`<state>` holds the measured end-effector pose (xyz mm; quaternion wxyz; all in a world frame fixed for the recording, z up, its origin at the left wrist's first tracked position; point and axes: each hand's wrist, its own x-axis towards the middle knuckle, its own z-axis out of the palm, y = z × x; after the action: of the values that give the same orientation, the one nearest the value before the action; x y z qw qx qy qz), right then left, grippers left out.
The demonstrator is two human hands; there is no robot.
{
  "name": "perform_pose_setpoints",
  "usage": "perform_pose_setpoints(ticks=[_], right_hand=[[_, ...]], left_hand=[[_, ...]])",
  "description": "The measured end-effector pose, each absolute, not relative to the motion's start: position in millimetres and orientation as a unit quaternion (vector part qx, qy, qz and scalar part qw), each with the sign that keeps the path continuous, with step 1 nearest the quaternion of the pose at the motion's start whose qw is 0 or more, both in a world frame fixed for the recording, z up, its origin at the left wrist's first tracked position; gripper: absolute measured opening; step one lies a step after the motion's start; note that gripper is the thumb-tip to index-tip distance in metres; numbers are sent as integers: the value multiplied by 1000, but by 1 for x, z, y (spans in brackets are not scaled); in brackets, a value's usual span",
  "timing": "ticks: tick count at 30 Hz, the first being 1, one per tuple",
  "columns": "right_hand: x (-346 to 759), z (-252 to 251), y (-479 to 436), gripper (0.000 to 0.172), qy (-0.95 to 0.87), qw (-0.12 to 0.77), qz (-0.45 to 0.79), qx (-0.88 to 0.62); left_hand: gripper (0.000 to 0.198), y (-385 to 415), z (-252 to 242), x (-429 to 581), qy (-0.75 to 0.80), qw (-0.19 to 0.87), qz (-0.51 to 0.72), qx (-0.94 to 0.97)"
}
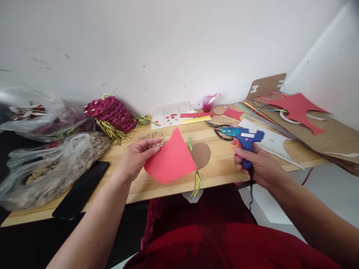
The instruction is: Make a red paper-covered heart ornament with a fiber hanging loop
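- Paper [171, 160], red and cut with a curved near edge, is held above the middle of the counter [223, 166], its right corner overlapping a brown oval cutout [202, 155] in the view.
- The left hand [142, 155] is nearly closed, pinching the paper's left edge between thumb and fingers (whether it also touches the tan piece beside the fingertips, I cannot tell).
- The right hand [254, 161] is curled around the handle of a blue glue gun [245, 137], a finger at the orange trigger; the nozzle points left, in front of black-handled scissors [220, 133].
- A yellow-green tassel [197, 185] hangs at the oval's near end, and a green loop [190, 144] shows at its far left.
- On the far side, small stars [171, 118] are scattered on a white sheet, with a yellow strip [196, 120] and a pink-stained cup [208, 104] to their right.
- At left, stacked maroon ornaments [112, 111] stand beyond a clear plastic bag [56, 175] and a black smartphone [81, 191].
- At right, a red paper offcut [295, 108] lies over brown cardboard [305, 140].
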<state>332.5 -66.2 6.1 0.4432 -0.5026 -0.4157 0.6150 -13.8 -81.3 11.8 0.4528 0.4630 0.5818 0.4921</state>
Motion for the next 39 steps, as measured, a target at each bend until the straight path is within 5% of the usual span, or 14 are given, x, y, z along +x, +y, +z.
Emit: perform_pose_setpoints(ticks=[12, 20, 39], right_hand=[[297, -4, -35, 53, -482, 438, 569, -501], [285, -2, -8, 42, -507, 377, 560, -536], [278, -15, 16, 30, -646, 306, 428, -553]], left_hand=[[39, -43, -2, 50, 519, 512, 351, 588], [50, -17, -11, 40, 503, 514, 310, 622], [37, -17, -20, 23, 622, 316, 260, 667]])
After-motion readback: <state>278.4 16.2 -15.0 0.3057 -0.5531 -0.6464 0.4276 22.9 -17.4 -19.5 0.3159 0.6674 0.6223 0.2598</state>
